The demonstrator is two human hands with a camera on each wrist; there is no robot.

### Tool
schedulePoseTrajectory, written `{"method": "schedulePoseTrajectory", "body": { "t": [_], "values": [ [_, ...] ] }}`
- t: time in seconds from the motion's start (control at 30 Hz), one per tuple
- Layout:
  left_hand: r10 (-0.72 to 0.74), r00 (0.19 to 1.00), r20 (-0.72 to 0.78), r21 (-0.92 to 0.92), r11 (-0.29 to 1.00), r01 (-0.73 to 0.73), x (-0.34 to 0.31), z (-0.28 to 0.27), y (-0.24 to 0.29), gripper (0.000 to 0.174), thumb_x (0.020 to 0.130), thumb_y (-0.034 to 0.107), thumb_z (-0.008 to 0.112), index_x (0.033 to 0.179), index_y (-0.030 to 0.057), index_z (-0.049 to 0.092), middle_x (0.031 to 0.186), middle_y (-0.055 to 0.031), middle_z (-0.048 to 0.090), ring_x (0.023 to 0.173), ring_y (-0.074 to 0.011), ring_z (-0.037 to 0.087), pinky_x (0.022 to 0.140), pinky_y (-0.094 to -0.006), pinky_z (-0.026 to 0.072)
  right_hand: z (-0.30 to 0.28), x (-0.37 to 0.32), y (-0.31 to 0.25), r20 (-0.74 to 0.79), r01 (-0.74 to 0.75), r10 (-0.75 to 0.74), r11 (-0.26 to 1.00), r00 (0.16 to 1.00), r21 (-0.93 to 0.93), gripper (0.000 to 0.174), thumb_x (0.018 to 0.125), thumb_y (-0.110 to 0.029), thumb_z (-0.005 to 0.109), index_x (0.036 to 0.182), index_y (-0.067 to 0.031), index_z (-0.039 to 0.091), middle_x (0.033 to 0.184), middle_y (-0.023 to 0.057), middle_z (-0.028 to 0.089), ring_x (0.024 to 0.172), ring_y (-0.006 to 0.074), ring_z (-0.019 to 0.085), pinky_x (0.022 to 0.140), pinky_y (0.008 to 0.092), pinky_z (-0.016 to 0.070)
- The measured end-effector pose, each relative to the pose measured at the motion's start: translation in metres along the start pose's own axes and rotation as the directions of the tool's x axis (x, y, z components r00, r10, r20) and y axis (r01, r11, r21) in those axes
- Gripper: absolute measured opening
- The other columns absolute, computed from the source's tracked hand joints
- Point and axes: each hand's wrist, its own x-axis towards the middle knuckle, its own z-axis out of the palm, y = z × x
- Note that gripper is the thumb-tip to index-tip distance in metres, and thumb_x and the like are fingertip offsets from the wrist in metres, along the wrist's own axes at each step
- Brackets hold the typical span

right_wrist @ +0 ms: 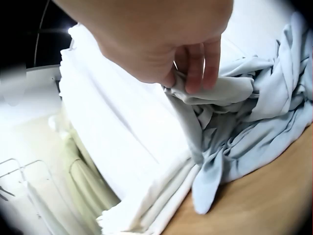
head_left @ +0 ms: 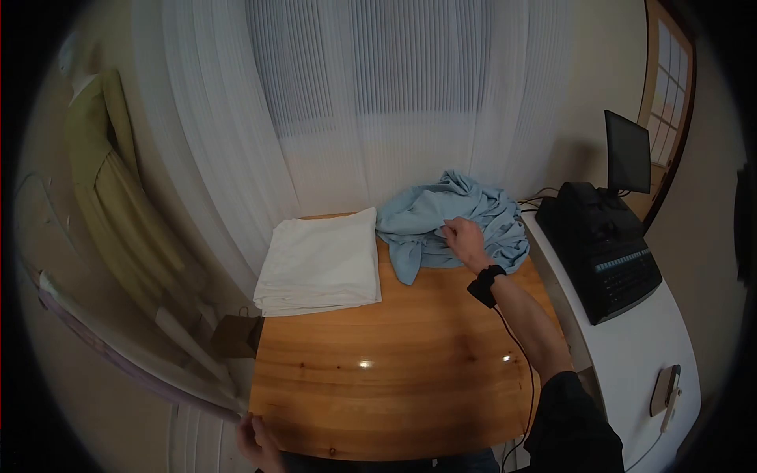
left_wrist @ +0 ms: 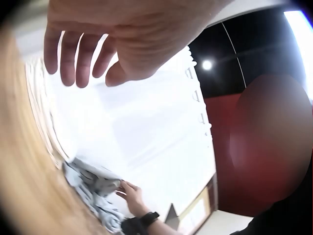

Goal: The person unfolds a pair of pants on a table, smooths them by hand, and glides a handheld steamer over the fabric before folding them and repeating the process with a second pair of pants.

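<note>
A crumpled light blue cloth (head_left: pixel 418 211) lies heaped at the back right of the wooden table (head_left: pixel 394 363). My right hand (head_left: pixel 467 243) reaches over it, and in the right wrist view the thumb and fingers pinch a raised fold (right_wrist: pixel 230 90) of it. To the left of the heap, a white cloth (head_left: pixel 323 264) is folded into a flat, layered stack. My left hand (head_left: pixel 259 443) is off at the table's front left corner. Its fingers (left_wrist: pixel 84 61) hang loosely in the left wrist view, with nothing held.
A white curtain (head_left: pixel 331 173) hangs right behind the table. At the right, a white side table (head_left: pixel 639 347) bears a black machine with a screen (head_left: pixel 627 154) and a phone (head_left: pixel 664 390). An olive dress (head_left: pixel 118 197) hangs on the left, above a brown paper bag (head_left: pixel 235 335). A cable (head_left: pixel 530 370) trails from my right wrist.
</note>
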Motion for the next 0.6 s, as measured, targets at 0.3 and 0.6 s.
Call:
{"method": "schedulePoseTrajectory", "body": {
  "t": [0.3,0.6],
  "values": [
    [-0.194,0.488,0.851,-0.115,0.838,0.533,-0.054,0.172,0.055,0.083,0.095,0.026,0.071,0.157,0.0028,0.020,0.128,-0.0113,0.055,0.117,-0.0168,0.052,0.096,-0.0307,0.0460,-0.213,-0.256,-0.083,0.175,0.179,-0.299,0.851,0.938,0.493,0.023,0.085,-0.002,0.070,0.108,-0.0017,0.073,0.090,0.0103,0.065,0.079,0.0237,0.063,0.070,0.0327,0.0521],
    [-0.092,0.311,0.946,0.231,0.865,-0.446,-0.063,0.201,0.030,0.075,0.083,0.037,0.080,0.141,0.0011,0.049,0.116,-0.0147,0.062,0.108,-0.0306,0.057,0.094,-0.0389,0.0473,-0.252,-0.341,-0.051,0.603,-0.107,0.020,0.988,0.798,0.109,0.033,0.083,-0.007,0.070,0.116,-0.0048,0.069,0.117,0.0117,0.066,0.109,0.0327,0.063,0.093,0.0398,0.0532]
  ]
}}
